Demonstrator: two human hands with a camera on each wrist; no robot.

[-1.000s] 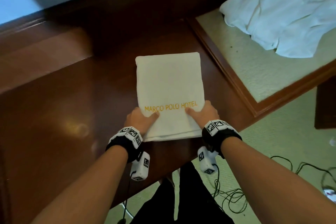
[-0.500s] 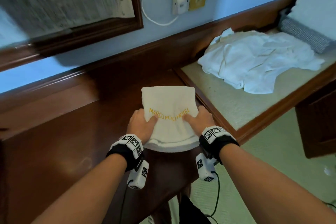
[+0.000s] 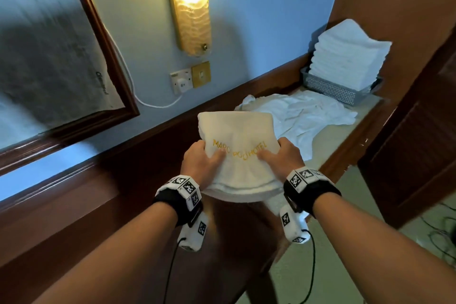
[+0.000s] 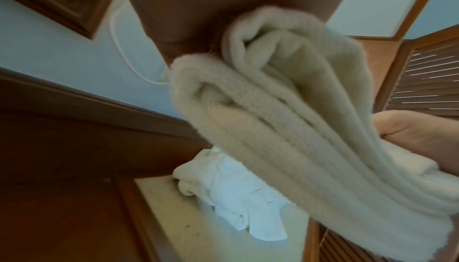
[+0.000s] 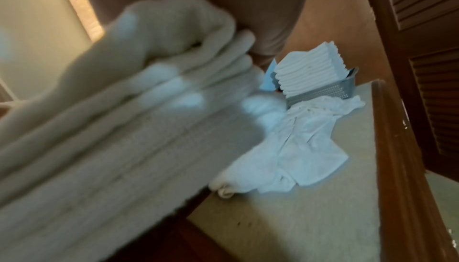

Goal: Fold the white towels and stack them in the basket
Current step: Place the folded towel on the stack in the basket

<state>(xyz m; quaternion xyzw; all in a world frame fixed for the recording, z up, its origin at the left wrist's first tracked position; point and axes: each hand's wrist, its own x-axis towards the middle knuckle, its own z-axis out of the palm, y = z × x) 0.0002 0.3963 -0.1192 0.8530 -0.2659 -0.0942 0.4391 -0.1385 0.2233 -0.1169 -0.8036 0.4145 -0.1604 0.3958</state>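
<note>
Hands grip a folded towel (image 3: 238, 153) in the air above the desk (image 3: 74, 217), left hand (image 3: 200, 165) and right hand (image 3: 281, 159) each clamped on a near corner, thumbs on top, its long axis running away toward the wall. It is cream, layered, with gold hotel lettering. Farther right lie loose towels (image 3: 303, 116), then a grey basket (image 3: 338, 89) holding a tall stack (image 3: 348, 57).

Folded towel (image 3: 237, 155) held above counter (image 3: 98, 205) edge, left hand (image 3: 201, 164) at its left side, right hand (image 3: 283, 157) at its right. Behind and right: unfolded towels (image 3: 308, 116) on lower ledge (image 3: 328, 153). Beyond them, basket (image 3: 335, 89) in far right corner, towel stack (image 3: 348, 57) inside it.
</note>
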